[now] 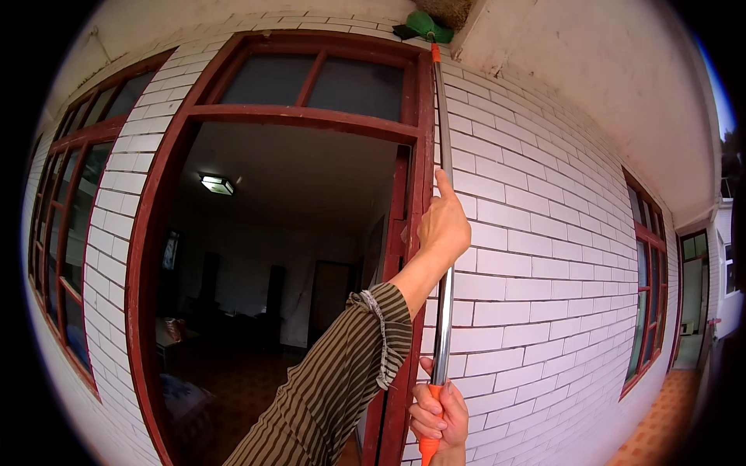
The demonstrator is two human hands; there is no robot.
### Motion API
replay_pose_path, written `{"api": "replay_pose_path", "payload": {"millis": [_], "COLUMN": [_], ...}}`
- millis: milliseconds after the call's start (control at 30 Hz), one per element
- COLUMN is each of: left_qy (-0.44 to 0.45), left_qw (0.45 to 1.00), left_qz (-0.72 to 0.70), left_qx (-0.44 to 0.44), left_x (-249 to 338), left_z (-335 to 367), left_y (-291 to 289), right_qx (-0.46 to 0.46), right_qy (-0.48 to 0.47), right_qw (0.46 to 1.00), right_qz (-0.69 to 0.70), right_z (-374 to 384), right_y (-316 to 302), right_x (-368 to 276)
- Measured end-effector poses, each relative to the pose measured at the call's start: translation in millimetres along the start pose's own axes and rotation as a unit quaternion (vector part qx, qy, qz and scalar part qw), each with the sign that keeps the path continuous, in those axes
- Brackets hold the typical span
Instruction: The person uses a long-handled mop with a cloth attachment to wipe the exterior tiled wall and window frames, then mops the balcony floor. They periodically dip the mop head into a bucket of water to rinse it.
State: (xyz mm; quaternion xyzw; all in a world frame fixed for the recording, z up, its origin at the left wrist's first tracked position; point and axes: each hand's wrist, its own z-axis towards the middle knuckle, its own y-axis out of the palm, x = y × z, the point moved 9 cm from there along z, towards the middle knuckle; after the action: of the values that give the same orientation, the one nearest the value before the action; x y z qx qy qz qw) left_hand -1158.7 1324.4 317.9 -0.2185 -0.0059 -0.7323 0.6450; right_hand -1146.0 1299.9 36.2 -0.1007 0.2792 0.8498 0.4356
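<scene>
A long shiny metal pole (pixel 445 326) stands almost upright beside the right post of a red door frame. It has an orange grip at its lower end and an orange collar near the top. My left hand (pixel 445 225), in a striped sleeve, is closed round the middle of the pole, its index finger stretched up along the shaft. Lower down, my right hand (pixel 441 419) wraps the orange grip. The pole carries a green head (pixel 423 27) with a dark part at its left, high under the ceiling. Its exact kind cannot be made out.
A rough brown clump (pixel 443 11) sits in the ceiling corner beside the green head. The red door frame (pixel 311 116) opens onto a dim room with a lit ceiling lamp (pixel 217 185). White brick wall (pixel 528 272) flanks the doorway; red-framed windows (pixel 649 272) stand either side.
</scene>
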Motion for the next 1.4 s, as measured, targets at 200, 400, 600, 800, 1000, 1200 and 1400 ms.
{"api": "replay_pose_path", "payload": {"millis": [200,400,600,800,1000,1200,1400], "left_qy": [-0.002,-0.047,-0.043,-0.095,-0.077,-0.046,-0.023], "left_qw": [0.996,0.987,0.999,0.993,0.994,0.998,0.995], "left_qz": [-0.085,-0.136,-0.023,-0.007,-0.03,-0.041,-0.046], "left_qx": [-0.04,-0.071,-0.018,0.064,0.077,-0.006,-0.086], "left_x": [7.6,-32.5,-109.1,-214.3,-224.5,-156.5,-84.7], "left_z": [-19.8,-22.4,-24.8,-50.5,-55.3,-65.9,-66.2], "left_y": [-22.2,-77.4,-155.4,-287.6,-328.4,-236.2,-152.3], "right_qx": [0.051,0.109,0.042,0.024,0.007,0.147,0.217], "right_qy": [0.0,0.039,0.104,0.183,0.127,0.064,-0.006], "right_qw": [0.989,0.979,0.979,0.973,0.982,0.97,0.967], "right_qz": [-0.14,-0.165,-0.171,-0.138,-0.14,-0.185,-0.132], "right_z": [-25.8,-15.5,-0.6,18.4,20.3,-20.7,-45.5], "right_y": [15.3,38.0,66.7,100.0,131.1,104.5,88.0], "right_x": [8.3,87.0,191.7,299.5,325.5,275.4,227.9]}}
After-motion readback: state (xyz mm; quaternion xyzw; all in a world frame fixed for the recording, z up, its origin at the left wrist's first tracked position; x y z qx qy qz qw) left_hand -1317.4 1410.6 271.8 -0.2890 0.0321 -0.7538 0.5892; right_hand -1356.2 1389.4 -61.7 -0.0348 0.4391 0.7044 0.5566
